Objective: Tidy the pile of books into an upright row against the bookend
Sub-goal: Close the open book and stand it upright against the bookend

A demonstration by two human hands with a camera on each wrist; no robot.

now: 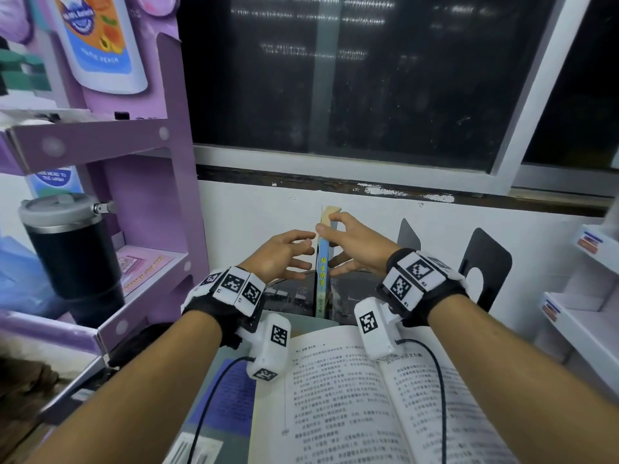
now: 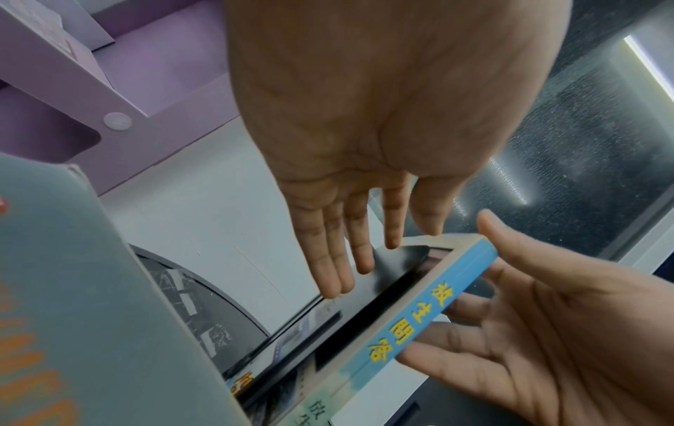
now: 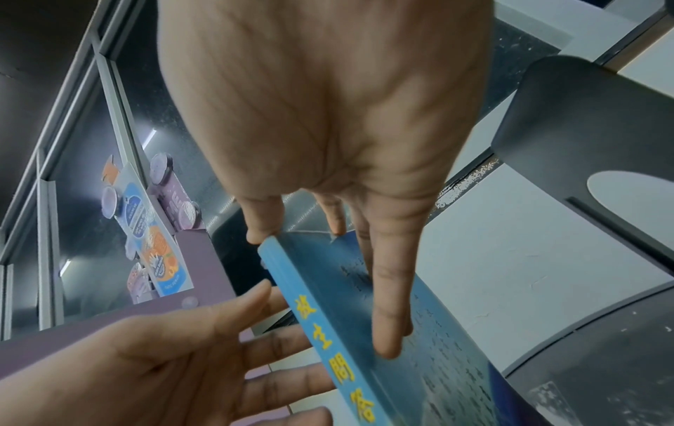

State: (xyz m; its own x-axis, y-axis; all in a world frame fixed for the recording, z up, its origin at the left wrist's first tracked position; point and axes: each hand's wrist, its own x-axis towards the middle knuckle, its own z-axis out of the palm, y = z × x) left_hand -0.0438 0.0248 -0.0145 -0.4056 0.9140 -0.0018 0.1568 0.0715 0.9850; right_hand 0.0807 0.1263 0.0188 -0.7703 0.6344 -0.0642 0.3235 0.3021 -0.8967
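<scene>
A thin book with a blue spine and yellow characters [image 1: 323, 262] [image 2: 419, 311] [image 3: 328, 317] stands upright near the wall. My right hand [image 1: 335, 242] [image 3: 328, 282] holds it, thumb at the top of the spine and fingers flat along the right cover. My left hand [image 1: 288, 252] [image 2: 364, 265] is spread on the book's left side, straight fingers touching a black plate with a rounded corner [image 2: 393, 268] that lies against that side. Two black bookends [image 1: 485, 259] [image 1: 408, 234] [image 3: 583, 129] stand to the right, apart from the book.
An open book [image 1: 351, 396] lies in front over a grey book [image 1: 231, 373] [image 2: 73, 288]. A dark book [image 1: 288, 296] lies flat under the upright one. A purple shelf unit [image 1: 150, 195] with a black tumbler [image 1: 73, 256] stands left. White shelves [image 1: 586, 313] are at right.
</scene>
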